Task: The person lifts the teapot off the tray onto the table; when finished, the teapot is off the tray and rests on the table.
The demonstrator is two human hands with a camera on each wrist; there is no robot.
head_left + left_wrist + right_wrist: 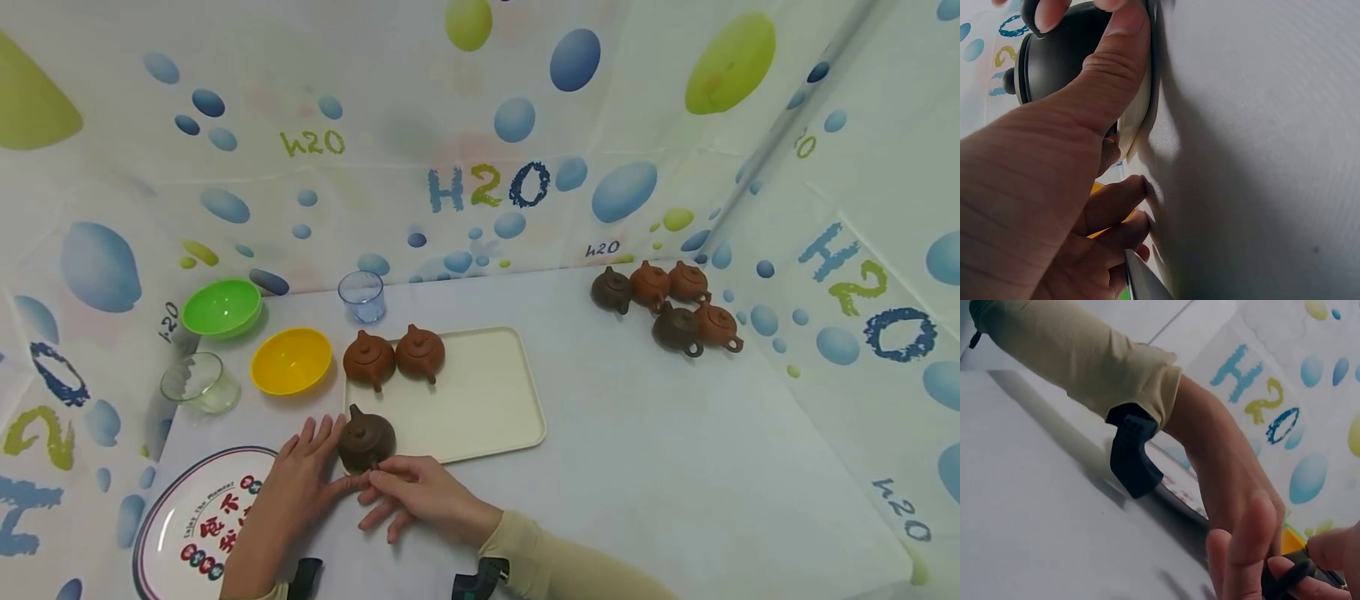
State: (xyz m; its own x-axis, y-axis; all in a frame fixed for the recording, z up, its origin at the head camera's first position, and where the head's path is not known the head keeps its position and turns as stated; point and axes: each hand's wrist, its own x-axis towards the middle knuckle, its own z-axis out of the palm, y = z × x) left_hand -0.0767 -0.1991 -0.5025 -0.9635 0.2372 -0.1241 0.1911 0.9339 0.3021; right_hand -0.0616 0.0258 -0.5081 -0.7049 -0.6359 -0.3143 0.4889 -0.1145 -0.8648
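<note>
- Dark teapot at the tray's near left corner; likely rigid fired clay, modest weight, chippable, lid loose.
- Best hold, I judge: the handle, pot steadied opposite.
- My right hand, forearm in from the right, pinches the handle, outer fingers loose.
- My left hand lies along the pot's left side, fingers extended, thumb toward the handle, gripping nothing.

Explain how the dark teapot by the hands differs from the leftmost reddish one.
The dark teapot is blackish brown, the reddish teapot rusty. The dark teapot sits nearer the camera than the reddish teapot. The right hand touches the dark teapot, not the reddish teapot. Both have lids.
</note>
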